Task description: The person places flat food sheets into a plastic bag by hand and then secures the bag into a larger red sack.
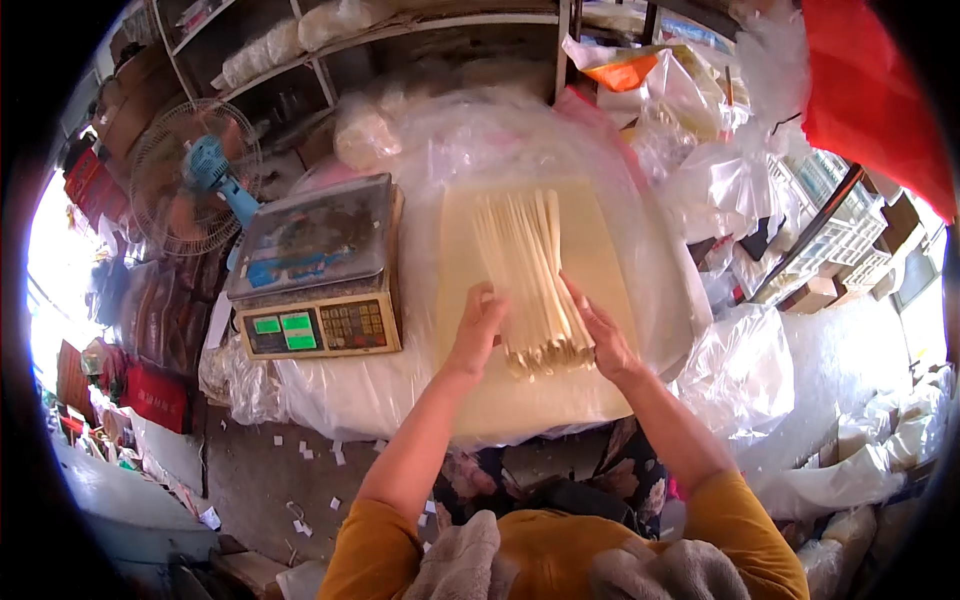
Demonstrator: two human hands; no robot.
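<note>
A bundle of long, pale, flat strips (529, 277), perhaps dried noodle or bean-curd sticks, lies lengthwise before me, its folded ends towards me. Beneath it is a cream-coloured sheet (461, 247) on the plastic-covered table. At the bundle's left edge is my left hand (480, 326), fingers curled; whether it grips the strips is hard to tell. My right hand (604, 330) lies along the right side, its fingers extended against the strips. To the left, a digital weighing scale (319, 262) with lit green displays has a worn metal pan with blue patches on it.
A blue fan (206, 161) stands behind the scale at the left. Clear plastic bags (712, 180) crowd the table's right side, near white plastic crates (832, 217). Shelves (420, 30) run along the back. Small white scraps (304, 450) litter the floor.
</note>
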